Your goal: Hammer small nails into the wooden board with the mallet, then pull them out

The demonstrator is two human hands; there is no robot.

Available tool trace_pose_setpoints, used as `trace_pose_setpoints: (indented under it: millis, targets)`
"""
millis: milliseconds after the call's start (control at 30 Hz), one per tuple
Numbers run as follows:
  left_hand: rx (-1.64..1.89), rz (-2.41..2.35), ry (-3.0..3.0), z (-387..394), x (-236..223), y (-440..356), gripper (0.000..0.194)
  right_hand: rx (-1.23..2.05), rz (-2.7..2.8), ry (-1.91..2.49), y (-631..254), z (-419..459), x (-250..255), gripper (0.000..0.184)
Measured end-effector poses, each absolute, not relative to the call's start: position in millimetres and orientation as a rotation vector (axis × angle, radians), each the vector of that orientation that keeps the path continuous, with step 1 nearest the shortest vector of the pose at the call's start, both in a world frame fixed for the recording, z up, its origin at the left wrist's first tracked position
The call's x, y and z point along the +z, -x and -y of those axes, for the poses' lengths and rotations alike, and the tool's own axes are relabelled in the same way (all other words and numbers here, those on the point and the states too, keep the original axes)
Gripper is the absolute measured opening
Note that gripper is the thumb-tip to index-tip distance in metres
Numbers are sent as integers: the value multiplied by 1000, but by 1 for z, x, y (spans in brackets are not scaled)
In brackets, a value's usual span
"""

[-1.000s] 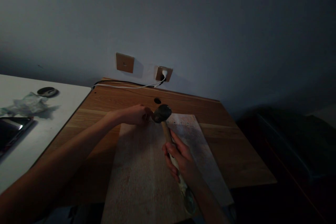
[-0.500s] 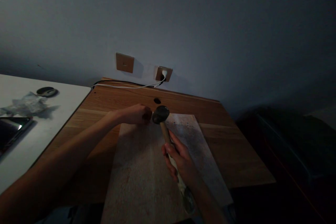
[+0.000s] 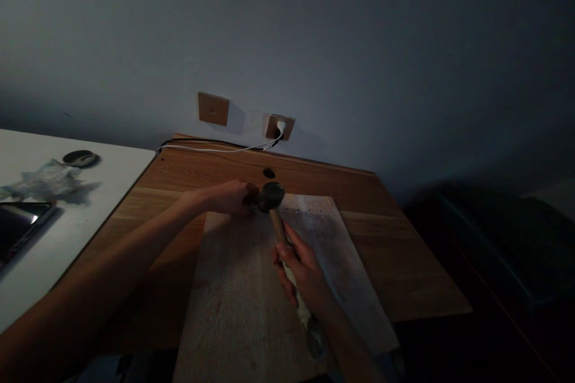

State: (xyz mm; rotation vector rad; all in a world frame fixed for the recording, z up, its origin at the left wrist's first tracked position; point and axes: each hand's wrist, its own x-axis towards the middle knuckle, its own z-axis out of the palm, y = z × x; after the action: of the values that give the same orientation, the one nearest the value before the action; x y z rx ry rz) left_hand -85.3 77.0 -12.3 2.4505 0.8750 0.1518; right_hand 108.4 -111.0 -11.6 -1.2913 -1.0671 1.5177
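Note:
My right hand point(image 3: 299, 269) is wrapped round the pale handle of a mallet point(image 3: 272, 196) with a dark, rounded head. The lower end of its handle looks worn and dark. My left hand point(image 3: 233, 196) is closed at the far left part of a worn wooden board point(image 3: 242, 299), its fingers pinched right beside the mallet head. Whatever sits between those fingertips is hidden in shadow. A short row of small dark spots point(image 3: 309, 212) runs along the board's far edge, right of the mallet head; they are too small to tell apart.
The board lies on a brown wooden desk point(image 3: 404, 263) against a wall. A white cable point(image 3: 215, 149) leads to a wall socket point(image 3: 279, 127). At left, a white table point(image 3: 27, 287) bears crumpled plastic point(image 3: 49, 179), a roll of tape point(image 3: 81, 158) and a dark-screened device point(image 3: 18, 224).
The mallet and my right hand have shifted slightly left, bringing the head closer to my left fingers. My left hand has stayed almost in place.

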Motion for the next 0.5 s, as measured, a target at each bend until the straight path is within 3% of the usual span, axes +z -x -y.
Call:
trace_pose_setpoints:
  millis: [100, 200, 367, 500]
  targets:
    - [203, -832, -2464, -77, -12, 82, 7, 1497, 1014, 1263, -114, 112, -10, 66]
    - [228, -790, -2470, -77, -11, 80, 8, 1485, 991, 1254, -116, 115, -9, 66]
    - [173, -820, -2470, -78, -14, 84, 23, 1465, 1046, 1254, -108, 117, -9, 64]
    - [221, -861, -2500, -82, -18, 89, 49, 1528, 1095, 1281, -102, 115, -10, 65]
